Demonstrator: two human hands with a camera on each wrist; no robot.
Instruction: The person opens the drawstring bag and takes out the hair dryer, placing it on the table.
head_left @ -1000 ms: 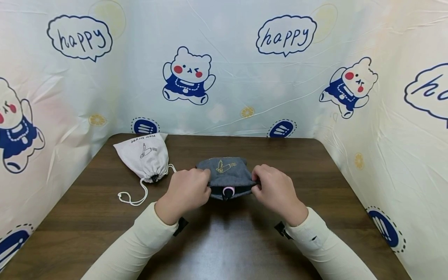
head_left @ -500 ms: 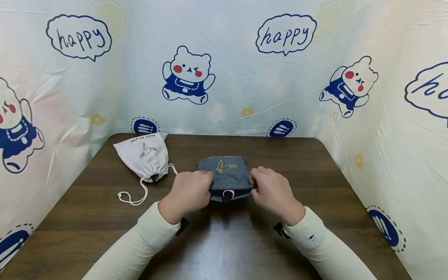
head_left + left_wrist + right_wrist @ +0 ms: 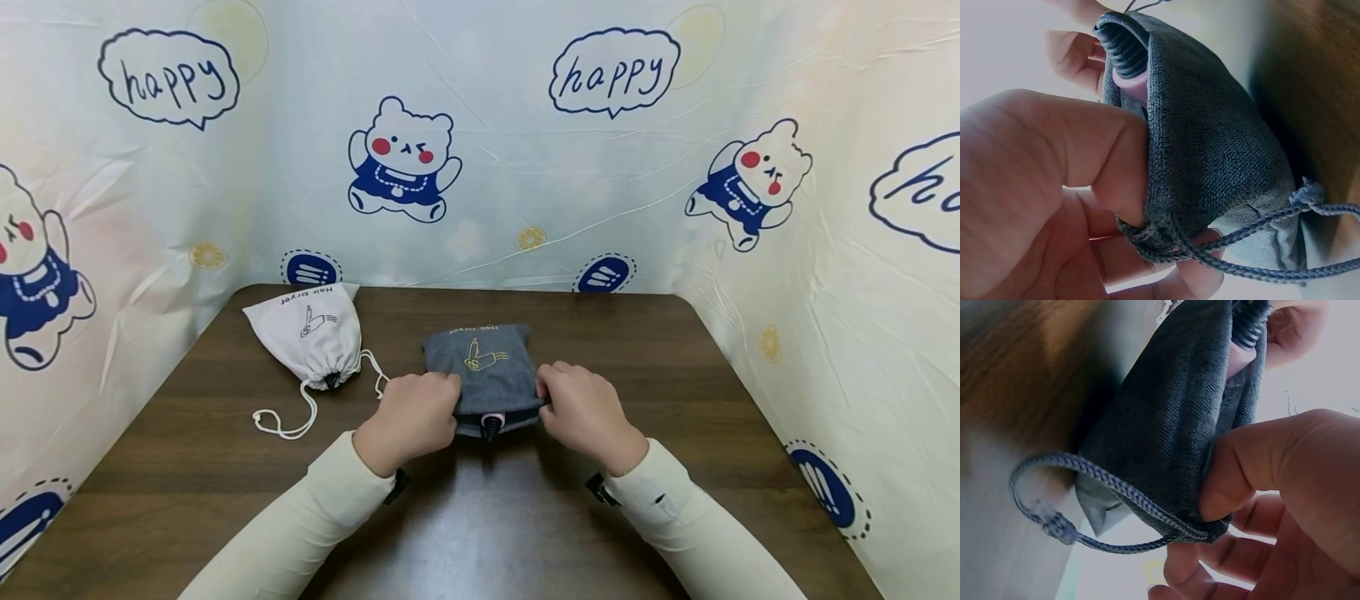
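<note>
A dark grey drawstring bag (image 3: 495, 379) with a yellow hair dryer drawing lies in the middle, its mouth toward me. Just inside the mouth shows a pink handle end with a black ribbed cord sleeve (image 3: 1127, 53); the rest of that hair dryer is hidden in the cloth. My left hand (image 3: 420, 414) pinches the left corner of the mouth, thumb inside the rim. At the opposite corner my right hand (image 3: 588, 417) pinches the rim the same way. Grey cord loops hang from both corners, a knotted cord (image 3: 1260, 272) by the left hand and another cord (image 3: 1104, 478) by the right.
A white drawstring bag (image 3: 311, 337) printed "Hair Dryer" lies at the back left, black showing at its gathered neck. Its white cord (image 3: 288, 433) trails on the wooden table (image 3: 480, 533). Printed cloth (image 3: 495, 167) walls the table's back and sides.
The grey bag's mouth has become narrower and more of its drawing side shows. My left hand has shifted slightly right; the right hand has edged a little left. The white bag stays put.
</note>
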